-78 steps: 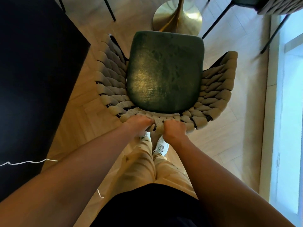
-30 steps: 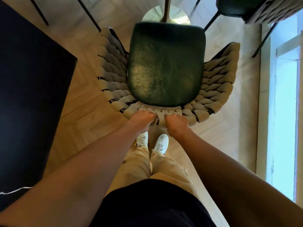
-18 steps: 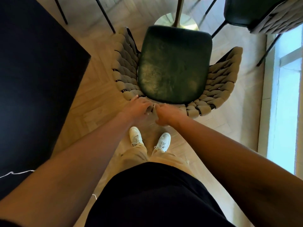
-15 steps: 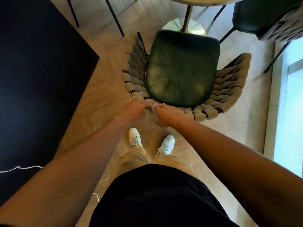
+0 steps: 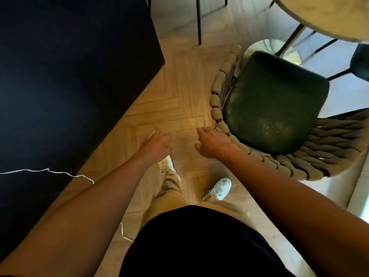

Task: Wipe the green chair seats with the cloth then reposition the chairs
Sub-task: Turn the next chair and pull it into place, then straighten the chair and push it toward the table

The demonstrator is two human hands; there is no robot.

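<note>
Beside the green chair (image 5: pixel 273 104) tucked toward the round table (image 5: pixel 327 15), left hand (image 5: pixel 157 145) and right hand (image 5: pixel 212 142) hang loose-fingered and empty, seemingly because repositioning looks done.

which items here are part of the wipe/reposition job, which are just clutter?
Job:
green seat
woven chair back
second chair, only an edge in view
left hand and right hand, both holding nothing
No cloth in view.

Clutter:
black table
white cord
round table and its gold base
</note>
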